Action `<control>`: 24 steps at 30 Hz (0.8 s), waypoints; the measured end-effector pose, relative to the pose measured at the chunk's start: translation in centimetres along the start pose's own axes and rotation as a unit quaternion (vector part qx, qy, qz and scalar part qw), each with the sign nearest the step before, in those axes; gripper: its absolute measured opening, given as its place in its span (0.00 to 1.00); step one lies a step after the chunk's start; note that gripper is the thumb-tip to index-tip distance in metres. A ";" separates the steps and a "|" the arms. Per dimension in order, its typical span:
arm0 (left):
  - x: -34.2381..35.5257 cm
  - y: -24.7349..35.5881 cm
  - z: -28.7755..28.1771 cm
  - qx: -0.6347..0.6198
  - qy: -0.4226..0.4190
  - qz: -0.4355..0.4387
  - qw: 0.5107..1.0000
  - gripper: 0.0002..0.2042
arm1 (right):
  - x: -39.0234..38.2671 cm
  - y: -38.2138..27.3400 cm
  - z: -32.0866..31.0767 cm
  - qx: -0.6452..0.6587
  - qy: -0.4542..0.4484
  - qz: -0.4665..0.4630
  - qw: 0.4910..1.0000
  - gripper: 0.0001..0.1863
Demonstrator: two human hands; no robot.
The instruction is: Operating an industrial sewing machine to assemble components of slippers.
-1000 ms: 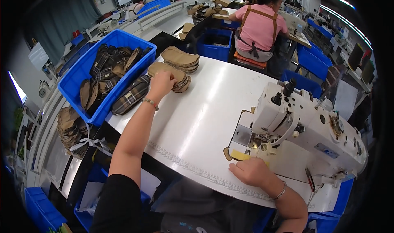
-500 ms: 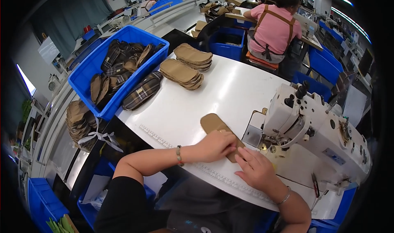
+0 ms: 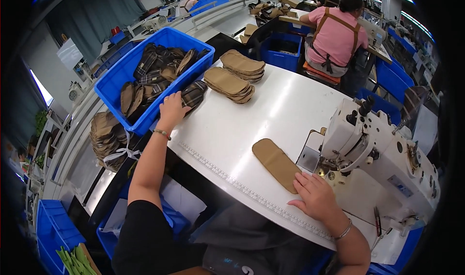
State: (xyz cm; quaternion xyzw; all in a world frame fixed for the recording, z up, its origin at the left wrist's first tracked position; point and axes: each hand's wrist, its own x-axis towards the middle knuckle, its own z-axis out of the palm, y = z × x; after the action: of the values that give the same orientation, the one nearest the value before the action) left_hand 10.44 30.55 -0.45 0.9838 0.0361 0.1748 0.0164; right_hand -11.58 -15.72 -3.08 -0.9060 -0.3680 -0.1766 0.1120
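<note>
My left hand [image 3: 172, 111] reaches to the far left and lies over the near end of a dark plaid padded fabric piece [image 3: 194, 95] beside the blue bin. Its thumb is spread from the fingers; part of the piece is hidden under the palm. My right hand [image 3: 316, 195] rests open on the white table, fingertips at the lower right end of a long brown fabric panel [image 3: 273, 162]. That panel has rounded ends and lies flat, slanting toward the sewing machine [image 3: 387, 149]. The machine's needle area is just beyond the right fingers.
A blue bin [image 3: 117, 111] full of plaid and brown pieces stands at the left. Two stacks of brown panels [image 3: 227, 84] sit behind. A ruler strip [image 3: 242, 190] runs along the near edge. Tweezers [image 3: 377, 221] lie at right. A person in pink [image 3: 334, 38] sits ahead.
My left hand has left the brown panel and moved far left onto the plaid piece. My right hand stays at the panel's end. The whole view has shifted slightly right.
</note>
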 end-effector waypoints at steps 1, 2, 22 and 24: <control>0.0 -0.4 -0.4 0.022 -0.047 -0.044 0.998 0.32 | 0.0 0.0 0.0 0.001 0.002 -0.001 1.000 0.30; -0.2 -0.5 -0.4 0.022 -0.046 -0.044 0.998 0.32 | 0.0 0.0 0.0 0.001 0.002 -0.001 1.000 0.30; -4.2 4.6 -7.2 -0.545 -0.127 -0.006 0.829 0.13 | 0.2 0.5 -0.5 -0.030 0.018 -0.013 0.999 0.25; -6.5 6.1 -7.5 -0.682 -0.177 -0.004 0.710 0.15 | 0.5 -0.1 -0.5 -0.010 0.040 -0.013 0.999 0.25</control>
State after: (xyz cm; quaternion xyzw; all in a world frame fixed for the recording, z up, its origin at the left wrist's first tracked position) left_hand 2.16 24.09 4.65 0.7179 -0.0929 -0.0256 0.6895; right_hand -11.38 -15.51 -2.46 -0.8943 -0.3734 -0.2179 0.1152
